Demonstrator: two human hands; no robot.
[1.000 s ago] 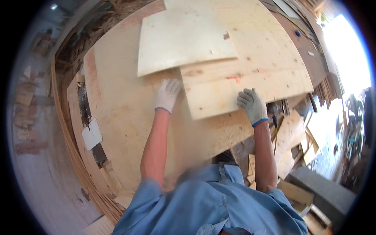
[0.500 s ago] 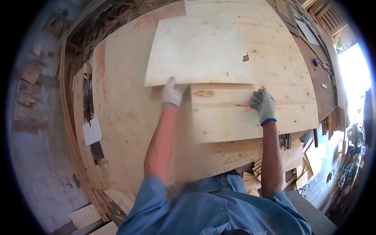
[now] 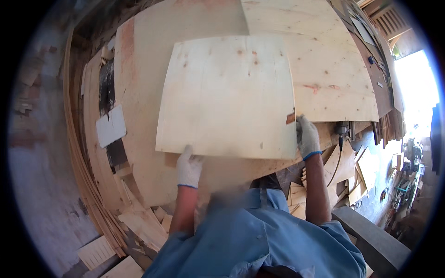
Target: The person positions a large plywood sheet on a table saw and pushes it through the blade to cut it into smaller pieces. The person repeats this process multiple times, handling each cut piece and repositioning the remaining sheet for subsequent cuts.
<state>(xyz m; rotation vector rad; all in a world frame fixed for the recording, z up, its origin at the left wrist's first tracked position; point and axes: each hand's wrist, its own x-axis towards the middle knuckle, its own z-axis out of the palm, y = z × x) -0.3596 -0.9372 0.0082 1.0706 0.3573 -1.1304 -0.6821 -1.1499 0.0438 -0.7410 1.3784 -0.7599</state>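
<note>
In the head view, you've drawn the pale board (image 3: 227, 97) toward the desk's (image 3: 141, 162) near edge, hiding the knotted sheet's (image 3: 331, 69) near-left corner; your left hand (image 3: 189, 169) grasps its near edge, your right hand (image 3: 308, 137) its right.

Right fingers (image 3: 299, 133) curled, forearms (image 3: 318, 187) extended

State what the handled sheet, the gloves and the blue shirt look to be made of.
Handled sheet: probably plywood or veneer, visibly knotty, pale and apparently unvarnished. Gloves: likely knitted fabric, whitish, matte and blue-trimmed, fitting closely. Blue shirt: seemingly woven cloth, perhaps cotton or a blend, matte with soft folds.
</note>
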